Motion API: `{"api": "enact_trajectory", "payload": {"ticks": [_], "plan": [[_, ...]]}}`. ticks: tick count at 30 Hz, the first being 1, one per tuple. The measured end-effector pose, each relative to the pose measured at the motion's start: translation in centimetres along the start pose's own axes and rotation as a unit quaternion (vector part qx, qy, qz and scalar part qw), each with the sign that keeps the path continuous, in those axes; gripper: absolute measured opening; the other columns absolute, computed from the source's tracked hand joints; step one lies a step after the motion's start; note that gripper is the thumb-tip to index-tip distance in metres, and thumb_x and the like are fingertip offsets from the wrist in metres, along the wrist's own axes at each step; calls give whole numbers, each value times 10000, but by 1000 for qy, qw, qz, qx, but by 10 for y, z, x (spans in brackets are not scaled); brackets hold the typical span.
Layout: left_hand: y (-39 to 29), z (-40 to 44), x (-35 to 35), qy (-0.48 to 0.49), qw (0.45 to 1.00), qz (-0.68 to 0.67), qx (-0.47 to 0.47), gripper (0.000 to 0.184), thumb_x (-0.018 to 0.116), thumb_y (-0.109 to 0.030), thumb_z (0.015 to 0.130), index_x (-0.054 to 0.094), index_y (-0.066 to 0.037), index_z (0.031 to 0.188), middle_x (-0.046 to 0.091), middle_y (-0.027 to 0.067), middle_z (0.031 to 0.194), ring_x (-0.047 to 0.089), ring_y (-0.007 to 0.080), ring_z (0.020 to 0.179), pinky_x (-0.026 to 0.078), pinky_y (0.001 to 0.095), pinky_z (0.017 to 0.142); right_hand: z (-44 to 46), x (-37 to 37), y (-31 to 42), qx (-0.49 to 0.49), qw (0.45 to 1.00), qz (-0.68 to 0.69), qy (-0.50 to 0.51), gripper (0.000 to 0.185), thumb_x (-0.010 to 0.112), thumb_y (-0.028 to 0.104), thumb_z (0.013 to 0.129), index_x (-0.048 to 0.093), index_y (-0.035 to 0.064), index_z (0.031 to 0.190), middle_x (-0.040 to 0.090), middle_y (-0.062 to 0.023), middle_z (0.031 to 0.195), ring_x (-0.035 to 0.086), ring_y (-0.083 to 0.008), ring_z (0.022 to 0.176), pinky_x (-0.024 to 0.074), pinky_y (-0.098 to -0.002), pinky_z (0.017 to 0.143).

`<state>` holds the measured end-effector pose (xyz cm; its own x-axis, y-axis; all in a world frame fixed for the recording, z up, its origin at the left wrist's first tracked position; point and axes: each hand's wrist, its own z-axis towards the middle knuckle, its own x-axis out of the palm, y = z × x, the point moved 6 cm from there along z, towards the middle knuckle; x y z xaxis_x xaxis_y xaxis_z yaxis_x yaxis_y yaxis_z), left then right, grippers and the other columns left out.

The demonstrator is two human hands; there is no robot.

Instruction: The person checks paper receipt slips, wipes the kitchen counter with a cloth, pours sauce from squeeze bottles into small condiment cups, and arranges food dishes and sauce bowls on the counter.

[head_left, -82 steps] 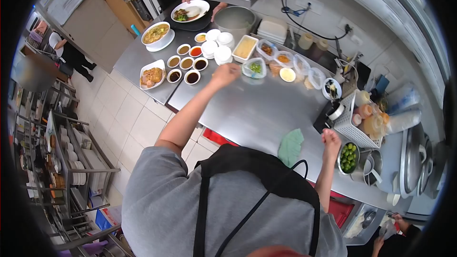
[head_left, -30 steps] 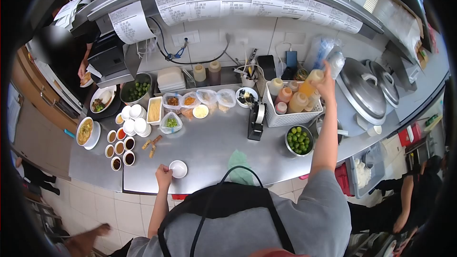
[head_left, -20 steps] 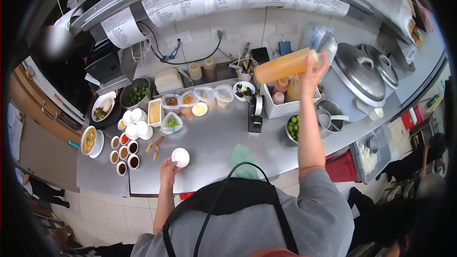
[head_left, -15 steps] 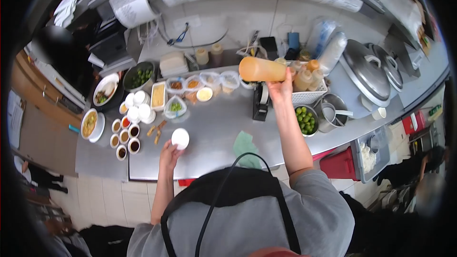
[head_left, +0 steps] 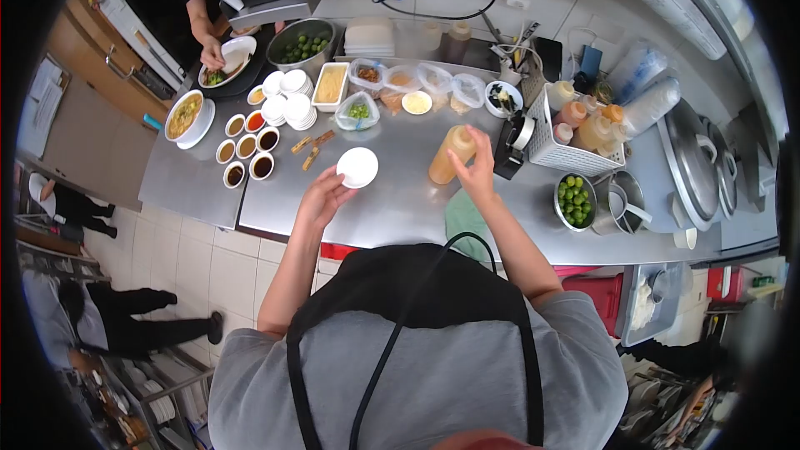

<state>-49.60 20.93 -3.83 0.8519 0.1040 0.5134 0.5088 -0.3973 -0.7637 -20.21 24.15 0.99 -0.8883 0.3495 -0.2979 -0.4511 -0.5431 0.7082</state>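
In my left hand (head_left: 327, 197) is a small white sauce dish (head_left: 357, 167), pinched at its edge with its round face toward me. My right hand (head_left: 477, 168) is at a squeeze bottle (head_left: 446, 160) of orange-tan sauce, thumb across its near side and fingers at its upper right. The bottle is slightly tilted, low over or on the steel counter; I cannot tell which. Left of the dish lie a few brown sticks (head_left: 310, 158). Farther left are several filled sauce dishes (head_left: 246, 147) and stacks of white dishes (head_left: 298, 110).
A white basket (head_left: 575, 157) of squeeze bottles stands right, near a bowl of green limes (head_left: 574, 203). Bagged ingredients (head_left: 400, 77) line the back. A green cloth (head_left: 468, 221) lies at the front edge. Far left, another person's hand (head_left: 212, 57) reaches into a bowl.
My right hand has brought the squeeze bottle down and toward me from above the basket area. My left hand still holds the dish. The head view has shifted, showing the co-worker's hand.
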Motion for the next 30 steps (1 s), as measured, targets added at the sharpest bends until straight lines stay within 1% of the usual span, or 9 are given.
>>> {"api": "enact_trajectory", "payload": {"ticks": [3, 5, 12, 15, 17, 19, 21, 25, 30], "plan": [[-4, 0, 3, 9, 1000, 6, 8, 381, 505, -78, 806, 396, 22, 1156, 539, 133, 1041, 554, 212, 940, 477, 298, 766, -16, 17, 2, -69, 995, -57, 54, 615, 675, 92, 672, 354, 3, 1190, 446, -151, 1148, 479, -259, 1022, 393, -328, 858], [-9, 3, 7, 17, 1000, 3, 25, 381, 524, -79, 798, 410, 16, 1149, 553, 128, 1024, 562, 208, 926, 480, 292, 753, -24, 20, -16, 65, 987, 146, -25, 689, 695, 116, 652, 319, 30, 1223, 440, -158, 1162, 473, -265, 1040, 391, -344, 855], [-16, 13, 23, 26, 999, 28, 29, 343, 572, -93, 777, 469, 3, 1089, 573, 103, 977, 584, 176, 842, 489, 282, 732, -2, 34, -11, 152, 982, 69, 91, 739, 719, 134, 612, 324, 60, 1232, 450, -148, 1157, 466, -268, 1044, 382, -365, 857], [-20, 11, 34, 34, 998, 46, 19, 346, 575, -94, 778, 462, 19, 1085, 566, 109, 983, 579, 180, 861, 486, 285, 738, 38, 21, 32, 39, 982, -72, 173, 693, 697, 81, 594, 374, 86, 1207, 469, -123, 1115, 464, -287, 996, 369, -380, 849], [-19, 14, 38, 41, 998, 51, 15, 373, 579, -102, 780, 448, 39, 1099, 559, 118, 990, 570, 186, 879, 476, 289, 761, 52, 23, 65, -132, 935, -208, 255, 664, 675, 43, 573, 415, 109, 1180, 485, -104, 1050, 443, -290, 966, 336, -380, 851], [-20, 18, 44, 48, 997, 56, 13, 401, 583, -110, 782, 435, 59, 1114, 552, 126, 998, 561, 192, 896, 467, 293, 783, 59, 23, 67, -147, 919, -235, 279, 633, 626, -1, 571, 438, 119, 1163, 490, -103, 1027, 433, -263, 981, 301, -374, 871], [-20, 21, 53, 65, 996, 64, 15, 417, 586, -116, 783, 423, 73, 1117, 551, 127, 989, 559, 189, 891, 464, 294, 788, 59, 26, 74, -268, 856, -328, 297, 609, 593, -16, 566, 464, 127, 1143, 492, -107, 999, 437, -270, 977, 311, -388, 862], [-14, 30, 63, 83, 994, 71, 4, 376, 575, -118, 790, 439, 51, 1097, 550, 116, 1006, 557, 188, 908, 462, 290, 789, 63, 27, 77, -305, 812, -376, 325, 523, 572, -18, 565, 506, 128, 1062, 499, -94, 972, 442, -262, 969, 317, -394, 864], [-11, 33, 71, 89, 993, 74, -3, 381, 576, -121, 791, 443, 58, 1100, 559, 115, 992, 564, 187, 893, 464, 292, 788, 70, 26, 78, -327, 815, -361, 313, 493, 534, -36, 588, 529, 161, 1040, 506, -42, 873, 460, -232, 915, 330, -367, 858]]}}
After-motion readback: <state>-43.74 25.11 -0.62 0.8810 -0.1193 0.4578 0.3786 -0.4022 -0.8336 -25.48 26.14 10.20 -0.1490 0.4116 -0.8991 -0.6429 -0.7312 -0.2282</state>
